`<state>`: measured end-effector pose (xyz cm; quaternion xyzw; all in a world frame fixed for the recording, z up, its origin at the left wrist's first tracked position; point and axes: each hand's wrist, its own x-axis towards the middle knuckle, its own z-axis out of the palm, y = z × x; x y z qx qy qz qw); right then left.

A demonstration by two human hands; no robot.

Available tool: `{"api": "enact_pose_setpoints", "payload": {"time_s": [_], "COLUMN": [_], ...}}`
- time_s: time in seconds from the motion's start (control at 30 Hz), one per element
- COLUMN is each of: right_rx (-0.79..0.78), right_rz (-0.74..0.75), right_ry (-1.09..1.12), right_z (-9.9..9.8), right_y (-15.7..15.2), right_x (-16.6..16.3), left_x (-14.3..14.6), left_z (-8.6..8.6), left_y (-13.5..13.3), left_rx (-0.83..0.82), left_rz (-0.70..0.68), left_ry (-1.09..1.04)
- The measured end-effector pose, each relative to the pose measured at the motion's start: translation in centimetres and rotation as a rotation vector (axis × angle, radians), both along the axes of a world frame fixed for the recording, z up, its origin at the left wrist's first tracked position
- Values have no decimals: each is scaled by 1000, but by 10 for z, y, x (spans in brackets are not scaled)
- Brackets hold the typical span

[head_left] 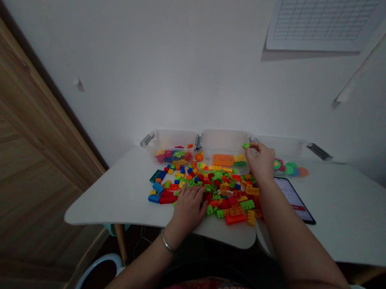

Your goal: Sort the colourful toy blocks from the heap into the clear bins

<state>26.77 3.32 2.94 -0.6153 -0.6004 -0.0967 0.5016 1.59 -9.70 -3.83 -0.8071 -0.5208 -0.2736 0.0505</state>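
A heap of small plastic building bricks [219, 190] in red, orange, green, yellow and blue covers the middle of the white table [120, 196]. My left hand [190, 206] lies flat on the near left part of the heap, fingers stretched out over the bricks. My right hand [259, 162] is raised at the far right of the heap and pinches a small green brick [246, 145] over the rim of the middle clear bin [225, 141].
Three clear plastic bins stand in a row against the wall: the left bin [170, 145] holds mixed bricks, the middle one orange, yellow and green ones, the right bin [291, 151] round discs. A tablet [294, 200] lies at the right. A wooden door [26, 154] is on the left.
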Motion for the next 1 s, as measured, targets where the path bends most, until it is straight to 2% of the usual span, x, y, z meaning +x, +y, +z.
{"api": "enact_pose_setpoints", "payload": {"time_s": [0.4, 0.6, 0.7, 0.83, 1.0], "right_rx": [13, 18, -18, -124, -253], "right_rz": [29, 150, 236, 359, 430], "right_ry": [-137, -34, 7, -155, -375], "right_z": [-8, -9, -16, -34, -53], "right_y": [-10, -19, -29, -39, -45], "right_x": [-2, 0, -4, -13, -23], "left_x": [0, 1, 1, 0, 1], "left_z": [0, 0, -1, -1, -1], "left_y": [-1, 0, 0, 0, 0], "left_rx": [8, 2, 6, 6, 3], "left_rz": [-4, -5, -5, -7, -5], "left_ry": [-9, -11, -14, -11, -2]}}
